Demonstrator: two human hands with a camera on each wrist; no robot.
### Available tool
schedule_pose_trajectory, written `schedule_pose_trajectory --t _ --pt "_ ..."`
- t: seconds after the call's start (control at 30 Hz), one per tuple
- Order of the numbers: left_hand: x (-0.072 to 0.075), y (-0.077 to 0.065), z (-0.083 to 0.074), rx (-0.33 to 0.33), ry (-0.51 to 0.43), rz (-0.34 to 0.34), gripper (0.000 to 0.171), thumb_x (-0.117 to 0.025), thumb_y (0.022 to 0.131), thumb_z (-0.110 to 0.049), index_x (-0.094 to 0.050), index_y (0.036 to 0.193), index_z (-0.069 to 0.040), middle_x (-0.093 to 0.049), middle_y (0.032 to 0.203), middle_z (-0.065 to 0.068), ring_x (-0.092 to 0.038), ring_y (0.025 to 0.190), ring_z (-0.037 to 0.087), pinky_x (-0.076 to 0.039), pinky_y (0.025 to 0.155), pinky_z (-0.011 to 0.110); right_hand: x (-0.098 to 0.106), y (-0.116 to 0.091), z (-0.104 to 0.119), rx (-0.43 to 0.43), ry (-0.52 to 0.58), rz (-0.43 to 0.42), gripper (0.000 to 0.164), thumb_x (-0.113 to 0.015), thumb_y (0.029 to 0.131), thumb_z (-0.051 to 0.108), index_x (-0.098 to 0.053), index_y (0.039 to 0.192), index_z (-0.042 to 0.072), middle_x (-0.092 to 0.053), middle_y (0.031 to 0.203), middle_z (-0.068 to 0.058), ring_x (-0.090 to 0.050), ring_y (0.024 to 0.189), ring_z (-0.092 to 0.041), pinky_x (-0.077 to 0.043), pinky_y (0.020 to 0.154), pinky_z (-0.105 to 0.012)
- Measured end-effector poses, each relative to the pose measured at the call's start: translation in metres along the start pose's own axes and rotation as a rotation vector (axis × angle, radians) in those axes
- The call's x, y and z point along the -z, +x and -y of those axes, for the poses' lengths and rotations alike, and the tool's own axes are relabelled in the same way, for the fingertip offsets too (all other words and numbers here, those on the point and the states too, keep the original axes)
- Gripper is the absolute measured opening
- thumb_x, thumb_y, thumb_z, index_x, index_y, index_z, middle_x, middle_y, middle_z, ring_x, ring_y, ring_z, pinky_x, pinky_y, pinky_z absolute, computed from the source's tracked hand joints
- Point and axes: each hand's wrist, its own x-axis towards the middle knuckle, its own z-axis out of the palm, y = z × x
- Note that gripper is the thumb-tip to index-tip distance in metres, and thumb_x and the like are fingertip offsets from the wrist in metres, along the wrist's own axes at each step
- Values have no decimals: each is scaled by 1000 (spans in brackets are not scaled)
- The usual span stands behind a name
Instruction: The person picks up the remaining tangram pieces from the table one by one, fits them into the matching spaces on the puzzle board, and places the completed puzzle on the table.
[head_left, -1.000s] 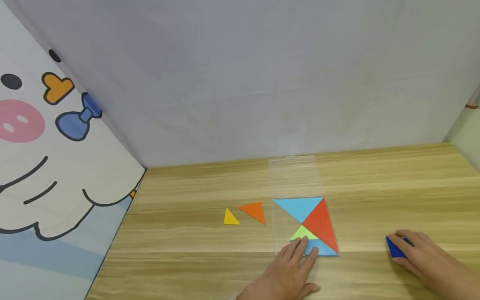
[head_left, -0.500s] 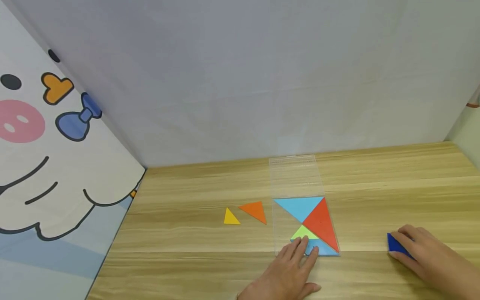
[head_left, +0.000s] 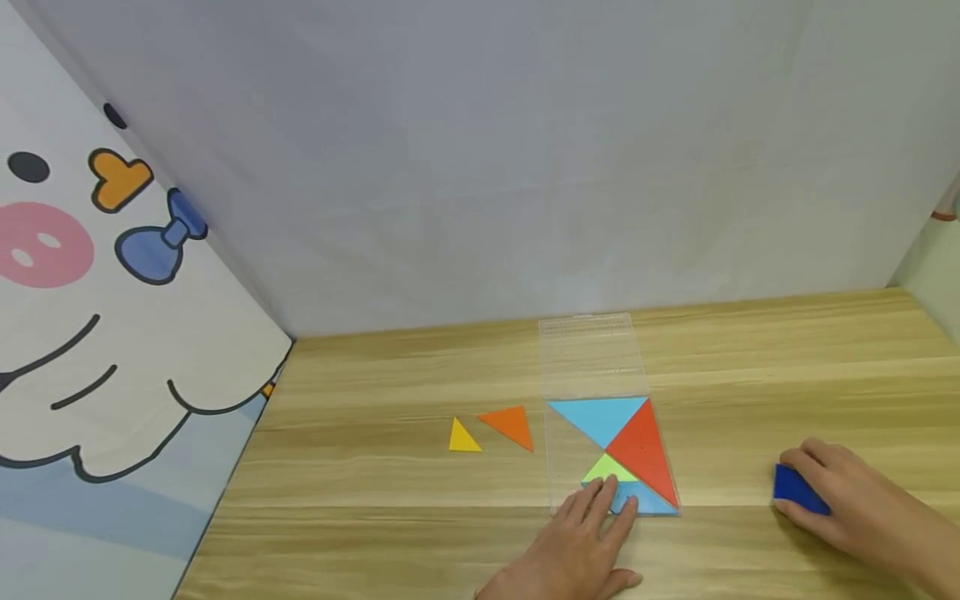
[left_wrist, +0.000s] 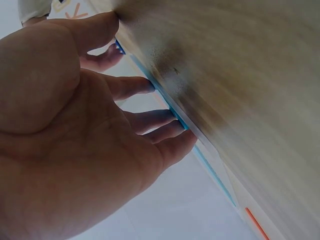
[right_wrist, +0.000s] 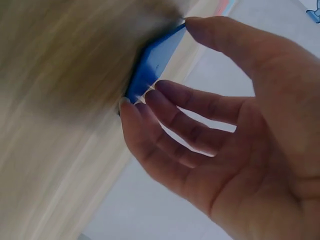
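My left hand point(head_left: 572, 546), fingers loosely spread, touches the lower blue tile point(head_left: 651, 500) in the tray point(head_left: 564, 467), with green point(head_left: 609, 468), red point(head_left: 645, 456) and upper blue point(head_left: 603, 419); my right hand point(head_left: 858, 510) pinches a navy tile point(head_left: 797, 489).

soft even light, dimmer, blurrier wrist views

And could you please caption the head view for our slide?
Left hand rests on a light-blue piece while right hand grips a dark-blue piece.

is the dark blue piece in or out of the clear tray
Out: the right hand holds the dark blue piece well right of the clear tray, table showing between.
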Motion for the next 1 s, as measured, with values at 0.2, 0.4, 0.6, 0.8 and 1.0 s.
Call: schedule_pose_trajectory --t 0.2,0.4,0.6,0.8,1.0 --pt "0 0 0 -6 14 -2 69 -35 106 -62 -40 157 -16 -38 160 13 -40 145 22 -40 112 27 0 0 -1 -58 34 31 45 -91 77 32 -64 103 6 -59 97 -3 -60 83 -23 -55 65 -48" --pt "0 0 0 -7 29 -1 68 -35 106 -61 -40 157 -16 -38 160 13 -40 145 22 -40 112 27 -1 -1 -1 -70 51 12 44 -91 76 29 -63 103 6 -59 99 -2 -59 85 -24 -54 67 -46" --pt "0 0 1 -6 -17 33 67 -33 107 -59 -38 159 -16 -36 161 13 -38 147 23 -39 113 28 -1 0 1 -107 65 37 45 -90 77 26 -63 105 5 -62 100 -6 -61 88 -27 -54 68 -51" --pt "2 1 2 -7 -33 59 68 -32 107 -59 -36 160 -16 -33 163 13 -35 148 23 -37 114 28 -6 -2 -2 -48 60 -40 44 -91 75 27 -69 108 10 -58 97 3 -56 83 -16 -53 64 -38" --pt "3 0 2 -10 -56 74 69 -31 108 -59 -34 160 -15 -32 164 13 -34 149 23 -36 115 28 -8 -2 -6 65 77 -144 33 -83 84 41 -70 103 18 -54 94 10 -49 82 -3 -49 61 -28"
